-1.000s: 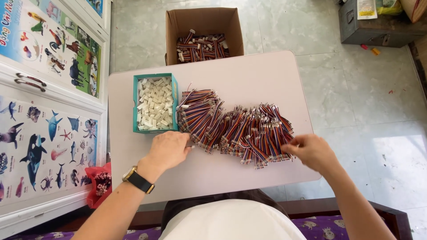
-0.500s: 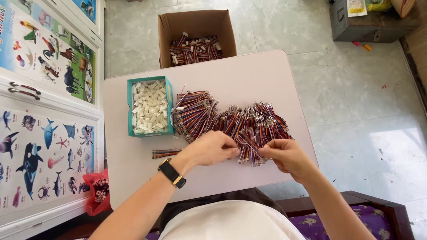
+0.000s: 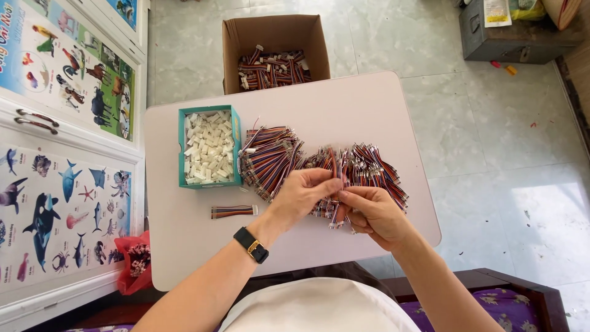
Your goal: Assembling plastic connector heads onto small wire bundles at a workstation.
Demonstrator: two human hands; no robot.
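A heap of short multicoloured ribbon cables (image 3: 289, 157) lies across the middle of a small pale table (image 3: 344, 104). My left hand (image 3: 302, 195), with a black watch on the wrist, and my right hand (image 3: 372, 212) meet over the heap's near edge. Together they pinch one cable piece (image 3: 335, 178) between their fingertips. A teal box (image 3: 184, 147) of small white plastic connectors (image 3: 209, 147) stands left of the heap. One finished-looking cable (image 3: 233, 211) lies alone on the table, left of my left hand.
An open cardboard box (image 3: 276, 34) with more cables sits on the tiled floor beyond the table. Animal posters cover the white cabinet (image 3: 61, 123) at left. A red bag (image 3: 136, 261) lies by the table's near left corner. A grey metal box (image 3: 516, 37) stands far right.
My left hand left a single cable on the table at left and moved right to the heap. Both hands came together and lifted one cable piece.
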